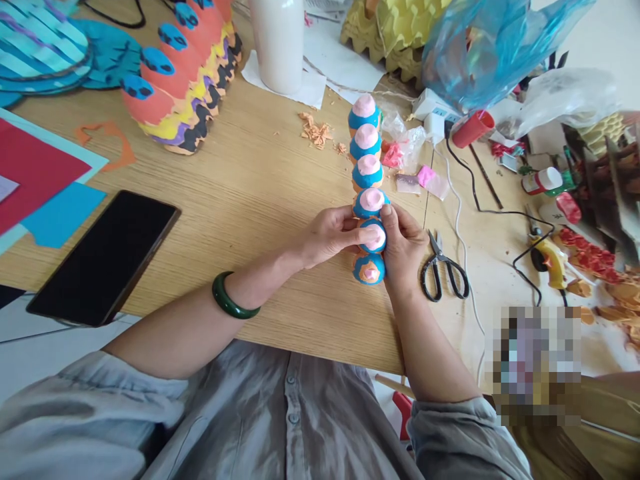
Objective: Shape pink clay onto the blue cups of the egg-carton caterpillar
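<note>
On the white bottle with a red band [543, 180], well to the right, any lettering is too small to read; the printed paper [327, 8] by the counter's far edge is no more legible. The large black rectangular phone [107, 257], near the front edge toward the left, shows a dark screen.

The strip of six blue-painted domes with pink tops and orange rims [369, 171] is over the right part of the wooden counter [240, 220]. Its long axis runs from near the front edge toward the far edge, the far end leaning slightly left, and the pink tops face up. On the nearest dome the pink is just a small patch ringed with orange. Whether the strip touches the wood cannot be told.

Both grips are closed on it — the left grip [325, 237] with its thumb tip on the second dome from the near end, the right grip [404, 243] with its thumb against the third dome's right side, some fingers hidden.

Just right of the right grip lie black-handled metal scissors [444, 267], blades toward the far edge. Orange crumbs [316, 130] lie left of the strip's far end.
</note>
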{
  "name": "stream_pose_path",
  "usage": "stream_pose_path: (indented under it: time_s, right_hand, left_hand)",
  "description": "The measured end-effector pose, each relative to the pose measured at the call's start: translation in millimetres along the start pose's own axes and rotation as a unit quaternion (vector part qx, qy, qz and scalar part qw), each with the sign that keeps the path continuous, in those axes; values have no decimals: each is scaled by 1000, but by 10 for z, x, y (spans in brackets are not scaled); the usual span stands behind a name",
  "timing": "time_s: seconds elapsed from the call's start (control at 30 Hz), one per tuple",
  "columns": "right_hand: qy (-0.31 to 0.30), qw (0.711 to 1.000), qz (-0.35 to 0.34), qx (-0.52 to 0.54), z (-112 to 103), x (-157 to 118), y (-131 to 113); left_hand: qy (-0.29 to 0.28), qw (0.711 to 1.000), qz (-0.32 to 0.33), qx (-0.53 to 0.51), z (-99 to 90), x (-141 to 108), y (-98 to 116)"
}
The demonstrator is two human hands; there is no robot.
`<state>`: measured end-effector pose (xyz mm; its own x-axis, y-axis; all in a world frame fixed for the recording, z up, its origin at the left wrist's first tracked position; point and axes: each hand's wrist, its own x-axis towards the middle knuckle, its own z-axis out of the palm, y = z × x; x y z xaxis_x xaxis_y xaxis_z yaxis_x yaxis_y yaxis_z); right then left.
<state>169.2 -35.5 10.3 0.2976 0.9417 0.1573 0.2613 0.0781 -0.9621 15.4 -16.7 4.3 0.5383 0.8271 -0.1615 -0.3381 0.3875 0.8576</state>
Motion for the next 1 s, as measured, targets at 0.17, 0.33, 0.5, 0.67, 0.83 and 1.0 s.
stream_pose_path:
  time_s: [0.17, 0.33, 0.5, 0.67, 0.83, 1.0]
  right_hand:
    - [-2, 999, 25, 24, 12, -17, -38]
    - [4, 1000, 9, 9, -13, -1, -20]
    - [18, 1000, -4, -1, 4, -2, -4]
    - [18, 1000, -5, -9, 18, -10, 19]
    - [6, 999, -18, -29, 6, -11, 41]
    - [11, 1000, -10, -5, 23, -29, -9]
  left_hand:
    - [7, 1000, 0, -2, 20, -13, 8]
    - [-40, 998, -22, -46, 8, -48, 80]
    - [-36, 998, -7, -50, -12, -6, 32]
    - [-13, 999, -9, -41, 0, 24, -14]
    - [-34, 998, -12, -43, 2, -30, 43]
    - [-30, 998, -28, -42, -1, -43, 71]
